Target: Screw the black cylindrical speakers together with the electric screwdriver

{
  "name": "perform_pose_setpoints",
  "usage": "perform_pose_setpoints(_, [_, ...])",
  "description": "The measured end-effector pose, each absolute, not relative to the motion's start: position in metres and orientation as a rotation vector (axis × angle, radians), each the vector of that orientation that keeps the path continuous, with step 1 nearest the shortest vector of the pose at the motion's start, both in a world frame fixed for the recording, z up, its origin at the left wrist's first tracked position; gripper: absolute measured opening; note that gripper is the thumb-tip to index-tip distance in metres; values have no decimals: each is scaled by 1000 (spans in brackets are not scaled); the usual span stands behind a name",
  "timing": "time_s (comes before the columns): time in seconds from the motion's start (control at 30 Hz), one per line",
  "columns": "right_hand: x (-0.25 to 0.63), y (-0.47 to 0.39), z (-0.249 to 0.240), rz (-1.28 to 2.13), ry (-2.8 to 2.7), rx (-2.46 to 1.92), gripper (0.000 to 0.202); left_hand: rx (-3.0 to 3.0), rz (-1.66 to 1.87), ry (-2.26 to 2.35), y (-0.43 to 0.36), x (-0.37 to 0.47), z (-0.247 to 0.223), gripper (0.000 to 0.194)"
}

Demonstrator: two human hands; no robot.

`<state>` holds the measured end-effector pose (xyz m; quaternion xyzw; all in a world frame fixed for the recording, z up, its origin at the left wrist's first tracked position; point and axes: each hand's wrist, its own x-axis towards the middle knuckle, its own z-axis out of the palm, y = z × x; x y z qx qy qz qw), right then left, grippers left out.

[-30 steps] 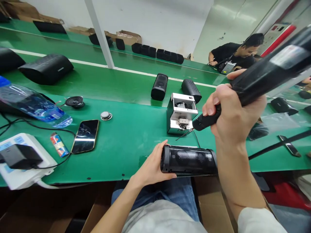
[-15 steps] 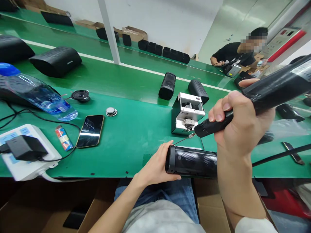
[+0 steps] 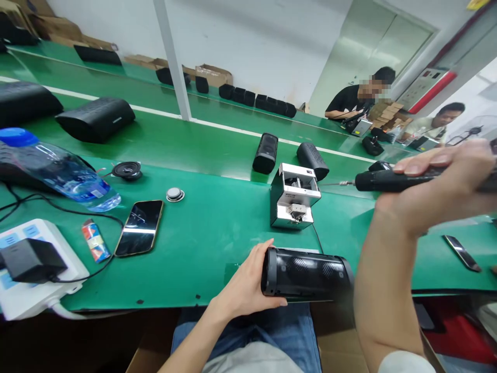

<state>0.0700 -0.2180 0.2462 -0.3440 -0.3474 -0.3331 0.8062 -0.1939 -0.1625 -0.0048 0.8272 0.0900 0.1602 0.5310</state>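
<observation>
My left hand [image 3: 252,280] is wrapped round the left end of a black speaker [image 3: 306,273], which lies lengthwise at the front edge of the green table. My right hand [image 3: 438,178] grips a black electric screwdriver [image 3: 376,181], raised off to the right, its thin bit pointing left and well apart from the speaker. The rear of the tool runs out of view at the right. Behind the speaker stands a white and black screw feeder [image 3: 295,199], left of and below the bit. My right forearm passes close to the speaker's right end.
A bottle [image 3: 58,171], a phone [image 3: 140,228], a lighter [image 3: 95,241], a power strip [image 3: 42,264] and a loose speaker driver [image 3: 127,170] lie at left. Two black speakers [image 3: 265,153] stand behind the feeder. A co-worker [image 3: 349,101] sits at the far right; another person is nearby.
My right hand has swung the screwdriver away to the right, its bit leaving the area above the speaker. My left hand still holds the speaker. The view has tilted slightly up.
</observation>
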Motion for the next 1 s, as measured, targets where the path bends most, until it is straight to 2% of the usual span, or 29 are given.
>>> perform_pose_setpoints(0.1, [103, -208, 234, -830, -743, -756, 23, 1969, 371, 232, -163, -193, -3, 142])
perform_pose_setpoints(0.33, [80, -235, 234, -638, -810, -830, 29, 1975, 342, 242, -163, -195, -5, 145])
perform_pose_setpoints(0.5, [54, -223, 223, -348, -905, -977, 17, 1971, 338, 253, -161, -196, -8, 144])
perform_pose_setpoints(0.77, [45, -211, 208, -225, -992, -1047, 15, 1947, 312, 260, -161, -197, -6, 141])
perform_pose_setpoints(1.0, [48, -207, 209, -309, -952, -1068, 16, 1942, 306, 276, -161, -197, -6, 142])
